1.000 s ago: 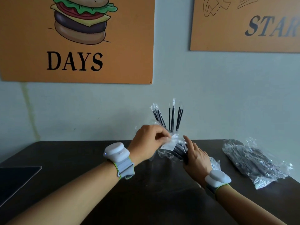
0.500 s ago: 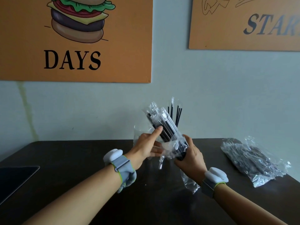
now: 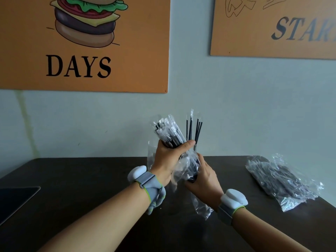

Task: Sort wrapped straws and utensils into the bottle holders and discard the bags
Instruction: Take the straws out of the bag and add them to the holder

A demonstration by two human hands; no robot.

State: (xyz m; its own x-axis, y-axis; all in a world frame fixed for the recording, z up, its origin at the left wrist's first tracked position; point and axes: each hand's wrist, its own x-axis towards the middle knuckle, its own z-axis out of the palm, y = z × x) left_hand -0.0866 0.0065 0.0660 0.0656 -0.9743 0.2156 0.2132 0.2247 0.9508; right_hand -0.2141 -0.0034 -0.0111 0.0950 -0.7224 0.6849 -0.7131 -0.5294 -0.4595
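Note:
My left hand point(image 3: 168, 160) is wrapped around a bundle of black wrapped straws point(image 3: 168, 130), whose tops fan up and to the left above my fist. My right hand point(image 3: 205, 179) grips the clear plastic bag point(image 3: 187, 168) around the bundle's lower end; the bag's loose tail hangs down to the right. Behind my hands, several more black wrapped straws point(image 3: 193, 130) stand upright in a clear holder that is mostly hidden. Another clear holder point(image 3: 151, 157) shows faintly just left of my left hand.
A crumpled clear bag of black utensils point(image 3: 280, 180) lies on the dark table point(image 3: 81, 188) at the right, close to the wall. A dark flat panel point(image 3: 16, 197) lies at the table's left edge. Orange posters hang on the wall behind.
My left hand moved from pinching the bag's top to closing around the straw bundle. The bundle rose and now sticks farther out of the bag, which has slipped down in my right hand.

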